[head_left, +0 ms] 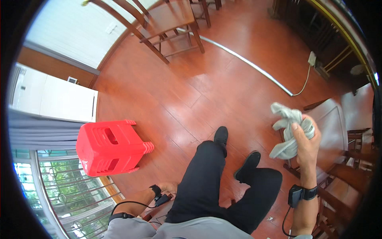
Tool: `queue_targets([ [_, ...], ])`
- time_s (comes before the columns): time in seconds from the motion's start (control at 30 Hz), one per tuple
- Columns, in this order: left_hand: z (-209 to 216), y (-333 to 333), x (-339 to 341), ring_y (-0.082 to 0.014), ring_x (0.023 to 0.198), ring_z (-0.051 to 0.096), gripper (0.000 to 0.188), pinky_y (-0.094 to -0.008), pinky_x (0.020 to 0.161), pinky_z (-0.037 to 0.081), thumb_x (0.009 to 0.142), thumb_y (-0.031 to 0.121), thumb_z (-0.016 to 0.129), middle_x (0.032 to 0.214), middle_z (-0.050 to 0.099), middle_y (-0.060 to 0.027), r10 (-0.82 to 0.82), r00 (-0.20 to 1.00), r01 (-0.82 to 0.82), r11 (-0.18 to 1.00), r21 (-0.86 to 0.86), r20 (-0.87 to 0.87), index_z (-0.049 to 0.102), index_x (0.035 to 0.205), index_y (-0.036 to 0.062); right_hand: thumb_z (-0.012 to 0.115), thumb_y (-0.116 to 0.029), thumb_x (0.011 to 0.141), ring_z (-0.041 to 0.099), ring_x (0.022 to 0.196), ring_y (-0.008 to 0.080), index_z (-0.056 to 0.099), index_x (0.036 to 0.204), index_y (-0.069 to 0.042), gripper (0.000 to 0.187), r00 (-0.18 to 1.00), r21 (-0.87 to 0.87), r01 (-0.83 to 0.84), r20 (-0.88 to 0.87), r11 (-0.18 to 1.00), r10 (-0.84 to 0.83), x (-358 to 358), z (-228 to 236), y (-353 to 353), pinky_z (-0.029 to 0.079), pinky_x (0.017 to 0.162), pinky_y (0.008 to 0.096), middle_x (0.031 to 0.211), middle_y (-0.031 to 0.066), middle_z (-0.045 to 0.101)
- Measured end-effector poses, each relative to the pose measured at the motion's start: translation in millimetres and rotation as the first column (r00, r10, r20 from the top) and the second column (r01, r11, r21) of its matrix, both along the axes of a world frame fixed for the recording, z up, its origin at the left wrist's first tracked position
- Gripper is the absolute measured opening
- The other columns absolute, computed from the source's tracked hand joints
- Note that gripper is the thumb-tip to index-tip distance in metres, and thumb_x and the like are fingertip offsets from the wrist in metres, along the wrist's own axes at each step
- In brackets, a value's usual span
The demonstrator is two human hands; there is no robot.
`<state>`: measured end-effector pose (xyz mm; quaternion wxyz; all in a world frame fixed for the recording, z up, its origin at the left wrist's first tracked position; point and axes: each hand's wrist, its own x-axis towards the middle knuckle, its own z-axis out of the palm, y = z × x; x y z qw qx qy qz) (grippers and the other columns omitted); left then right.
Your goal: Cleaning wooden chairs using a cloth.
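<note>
A crumpled light grey-green cloth (289, 126) is bunched in my right hand (308, 139), the thumb pressed on it and loose folds hanging to the left. This hand is raised at the right, in front of a wooden chair. Low on the left, beside my thigh, my left hand (169, 187) is at a brown wooden part (162, 206) that looks like a chair arm. My leg and the wrist device hide most of its fingers, so its grip does not show.
A red plastic stool (111, 147) stands at the left by the barred window (75, 191). Wooden chairs (171, 18) are at the top and a wooden seat (328, 123) at the right. A pale cable cover (250, 63) crosses the reddish floor to a socket (312, 59).
</note>
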<state>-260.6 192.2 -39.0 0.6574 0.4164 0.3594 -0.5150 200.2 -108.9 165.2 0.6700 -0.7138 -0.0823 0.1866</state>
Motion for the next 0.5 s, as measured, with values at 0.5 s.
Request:
queue_targets([
  [0.5,142,-91,64,-0.0157,0.099,0.067,0.033,-0.0326,0.09,0.053,0.1,0.03,0.064,0.113,0.071,-0.0057,0.56,0.828,-0.457,0.654,0.603,0.019,0.067,0.125,0.0082,0.075,-0.014,0.089,0.07,0.087,0.019,0.061,0.119,0.002,0.037,0.736,0.075,-0.531,-0.454,0.844,0.503,55,48,134,0.058,0.078,0.0345,0.106,0.013,0.07],
])
